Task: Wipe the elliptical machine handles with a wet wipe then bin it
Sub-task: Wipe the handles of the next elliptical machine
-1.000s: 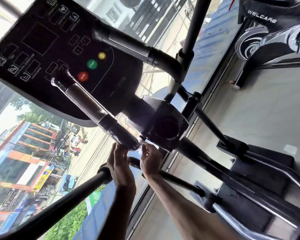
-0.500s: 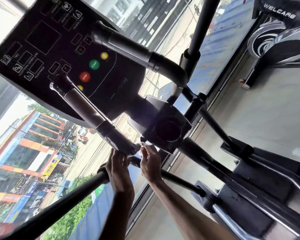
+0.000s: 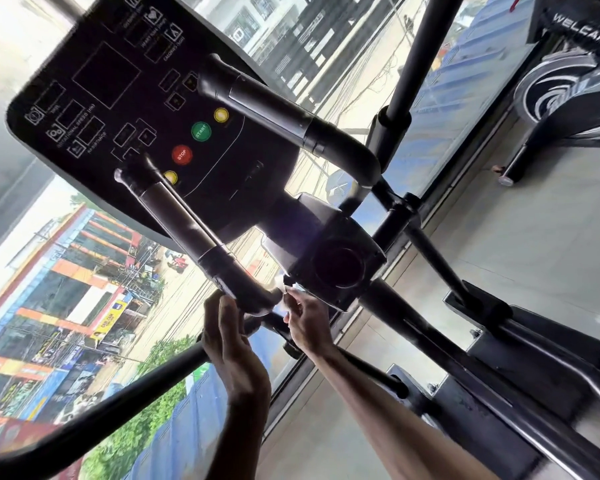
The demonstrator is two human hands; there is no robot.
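- The right hand [image 3: 307, 323] is pinching the wet wipe [image 3: 282, 288] at its fingertips, pressing it against the handle [image 3: 201, 237] base, probably to begin rubbing there.
- The left hand [image 3: 234, 341] is reaching up alongside to the handle's bend (grip unclear), likely to steady it.

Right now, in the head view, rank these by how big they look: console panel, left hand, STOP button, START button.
1. console panel, by far the largest.
2. left hand, though it is likely nearer the camera, which inflates it.
3. STOP button and START button: they look alike, so I won't rank them.
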